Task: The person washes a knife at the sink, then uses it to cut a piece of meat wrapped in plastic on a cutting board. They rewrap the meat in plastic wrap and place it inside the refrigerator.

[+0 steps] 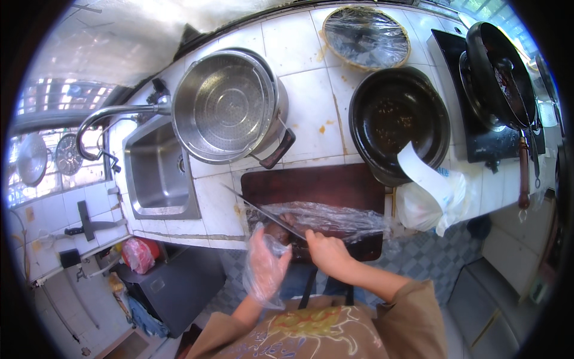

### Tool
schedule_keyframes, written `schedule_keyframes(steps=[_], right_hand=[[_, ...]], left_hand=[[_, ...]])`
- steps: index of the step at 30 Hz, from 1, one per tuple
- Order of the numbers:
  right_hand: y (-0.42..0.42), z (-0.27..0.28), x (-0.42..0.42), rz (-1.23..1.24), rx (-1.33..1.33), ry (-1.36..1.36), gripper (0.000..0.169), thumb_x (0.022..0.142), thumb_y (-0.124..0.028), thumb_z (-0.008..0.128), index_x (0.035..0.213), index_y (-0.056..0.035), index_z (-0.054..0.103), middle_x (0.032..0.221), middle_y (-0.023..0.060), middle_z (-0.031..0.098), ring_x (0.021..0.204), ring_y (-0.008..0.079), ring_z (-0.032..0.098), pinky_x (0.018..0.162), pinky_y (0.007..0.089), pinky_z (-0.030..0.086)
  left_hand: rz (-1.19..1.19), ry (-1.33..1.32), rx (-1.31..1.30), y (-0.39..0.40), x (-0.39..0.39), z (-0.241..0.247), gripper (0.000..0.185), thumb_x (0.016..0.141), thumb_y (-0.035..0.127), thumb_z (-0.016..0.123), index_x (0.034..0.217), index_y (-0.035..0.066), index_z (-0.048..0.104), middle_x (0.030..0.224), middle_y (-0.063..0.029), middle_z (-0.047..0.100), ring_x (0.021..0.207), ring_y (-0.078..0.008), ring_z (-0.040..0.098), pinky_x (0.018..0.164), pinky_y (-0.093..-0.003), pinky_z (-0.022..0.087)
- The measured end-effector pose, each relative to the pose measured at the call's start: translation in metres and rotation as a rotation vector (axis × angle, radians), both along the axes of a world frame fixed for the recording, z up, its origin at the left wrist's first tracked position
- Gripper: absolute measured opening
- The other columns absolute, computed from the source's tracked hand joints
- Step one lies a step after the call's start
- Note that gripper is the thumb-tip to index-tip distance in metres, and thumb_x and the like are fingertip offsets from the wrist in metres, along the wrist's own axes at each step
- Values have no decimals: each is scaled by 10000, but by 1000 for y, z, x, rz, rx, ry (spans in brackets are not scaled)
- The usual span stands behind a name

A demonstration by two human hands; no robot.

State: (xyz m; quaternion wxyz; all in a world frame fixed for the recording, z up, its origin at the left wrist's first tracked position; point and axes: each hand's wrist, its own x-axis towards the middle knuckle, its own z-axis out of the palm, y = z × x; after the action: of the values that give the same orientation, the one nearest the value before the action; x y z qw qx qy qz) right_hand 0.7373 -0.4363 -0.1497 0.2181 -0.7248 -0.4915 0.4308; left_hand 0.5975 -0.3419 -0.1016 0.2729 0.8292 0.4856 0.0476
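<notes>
A dark red cutting board [314,184] lies at the counter's front edge with crumpled clear plastic film [332,217] across it. My right hand [329,252] grips a long-bladed knife [258,207], its blade slanting up and left over the board. Under the blade, near the board's left front, is a brown piece of food [278,231], probably meat. My left hand [267,260], in a loose clear plastic glove, is beside that piece with its fingers spread; whether it touches the piece is hard to tell.
Behind the board stands a steel steamer pot [228,107], left of a dark round pan [399,116] and a film-covered basket [365,38]. The sink [159,175] is at the left. A white plastic bag [421,204] sits right of the board. A frying pan [500,76] rests on the cooktop [484,143].
</notes>
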Motion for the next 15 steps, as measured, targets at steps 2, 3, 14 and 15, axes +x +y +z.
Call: schedule_keyframes(steps=[2,3,14,15], right_hand=[[-4,-5,-2,-24,8,-18,128,862,-71,495,968,-15,453,821,201,628,678,388,654,583,477,533],[-3,-2,-1,-50,3,5,124,883,-101,490,968,-17,455,821,202,626,676,395,650,586,482,531],[-45,44,10,-182,-25,149,225,961,-290,456,1000,-75,510,786,198,590,639,420,624,571,508,514],[-46,44,9,-176,-35,140,225,961,-290,455,999,-75,509,779,199,586,628,416,625,559,504,517]], left_hand=[[-32,10,74,-11,0,0,758,697,126,729,1341,-44,368,1228,-296,476,1112,-463,490,952,-453,420],[-55,49,112,-18,-1,-2,755,697,118,726,1345,-39,371,1230,-293,477,1108,-461,493,946,-452,425],[8,31,81,-8,-3,-15,755,655,144,757,1333,45,439,1037,-221,556,901,-418,584,760,-440,502],[1,24,82,-7,-2,-14,748,658,142,756,1329,43,441,1032,-222,559,901,-419,585,761,-441,501]])
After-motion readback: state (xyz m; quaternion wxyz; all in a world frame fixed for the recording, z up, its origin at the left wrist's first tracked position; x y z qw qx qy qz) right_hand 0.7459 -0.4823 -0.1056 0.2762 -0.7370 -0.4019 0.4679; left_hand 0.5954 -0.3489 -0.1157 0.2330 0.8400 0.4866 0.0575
